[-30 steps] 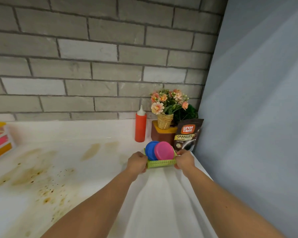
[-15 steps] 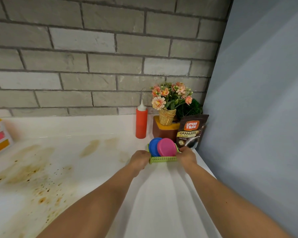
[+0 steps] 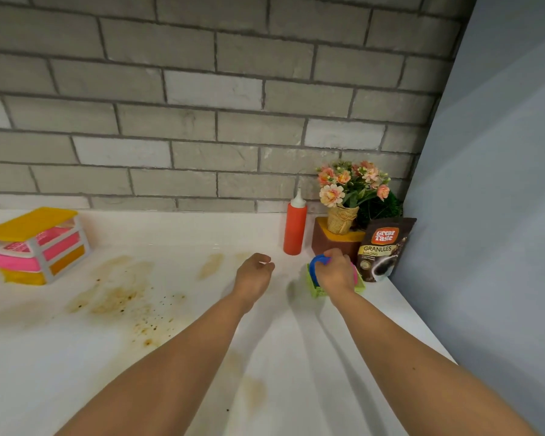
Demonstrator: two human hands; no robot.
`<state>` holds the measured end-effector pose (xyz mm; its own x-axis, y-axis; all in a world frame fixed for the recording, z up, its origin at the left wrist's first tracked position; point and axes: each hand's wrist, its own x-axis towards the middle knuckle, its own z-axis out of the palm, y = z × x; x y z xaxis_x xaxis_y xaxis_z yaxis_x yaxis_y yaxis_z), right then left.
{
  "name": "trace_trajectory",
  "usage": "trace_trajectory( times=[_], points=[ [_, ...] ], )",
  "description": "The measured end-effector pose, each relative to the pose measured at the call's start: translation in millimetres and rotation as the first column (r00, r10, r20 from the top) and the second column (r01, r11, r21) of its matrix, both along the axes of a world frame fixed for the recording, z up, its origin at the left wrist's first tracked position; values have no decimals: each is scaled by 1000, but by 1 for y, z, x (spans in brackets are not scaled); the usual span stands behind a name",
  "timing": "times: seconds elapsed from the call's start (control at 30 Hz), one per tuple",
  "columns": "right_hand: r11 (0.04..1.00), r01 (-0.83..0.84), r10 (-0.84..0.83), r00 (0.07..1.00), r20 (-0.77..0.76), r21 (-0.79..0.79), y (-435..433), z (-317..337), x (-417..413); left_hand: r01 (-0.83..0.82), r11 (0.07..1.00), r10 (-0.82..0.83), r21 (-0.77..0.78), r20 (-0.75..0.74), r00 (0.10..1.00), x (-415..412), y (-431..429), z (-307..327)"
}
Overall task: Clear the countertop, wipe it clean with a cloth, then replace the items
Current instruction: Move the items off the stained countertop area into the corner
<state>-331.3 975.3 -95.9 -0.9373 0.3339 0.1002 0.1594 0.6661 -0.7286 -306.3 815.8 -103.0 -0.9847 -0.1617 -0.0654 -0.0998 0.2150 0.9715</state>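
- White countertop (image 3: 296, 357), brown stains (image 3: 117, 287) left of centre
- Drawer unit (image 3: 41, 247) at far left
- Red bottle (image 3: 294, 229), brown block (image 3: 331, 243), coffee pouch (image 3: 383, 250), green basket (image 3: 318, 291) clustered back right

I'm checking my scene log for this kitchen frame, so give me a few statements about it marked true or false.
1. The right hand grips the blue round lid in the green plastic basket. True.
2. The left hand holds a bottle. False: it holds nothing; the red squeeze bottle stands by the grey brick wall.
3. The white countertop is spotless. False: brown stains mark it.
4. The brown coffee pouch stands right of the basket. True.
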Motion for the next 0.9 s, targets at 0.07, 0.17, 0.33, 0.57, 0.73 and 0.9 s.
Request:
trace_trajectory(
  times=[0.07,0.17,0.33,0.57,0.73,0.9],
  points=[
    [998,-48,47,999,-22,-27,-26,1,6,-45,999,45,1,-20,999,8,-27,4],
    [994,-101,99,994,-39,-52,-71,4,16,-88,996,87,-15,-29,996,26,-73,7],
    [983,-167,166,986,-16,-83,-161,5,41,-144,989,142,-41,-36,989,63,-162,11],
    [945,-301,304,953,8,-129,-294,0,79,-281,957,279,-67,-31,960,116,-299,10],
    [913,-381,389,921,26,-145,-359,-6,94,-355,934,355,-48,2,935,132,-368,3],
    [881,-459,467,883,47,-118,-403,-1,77,-401,916,401,-14,18,916,126,-410,2]
  ],
)
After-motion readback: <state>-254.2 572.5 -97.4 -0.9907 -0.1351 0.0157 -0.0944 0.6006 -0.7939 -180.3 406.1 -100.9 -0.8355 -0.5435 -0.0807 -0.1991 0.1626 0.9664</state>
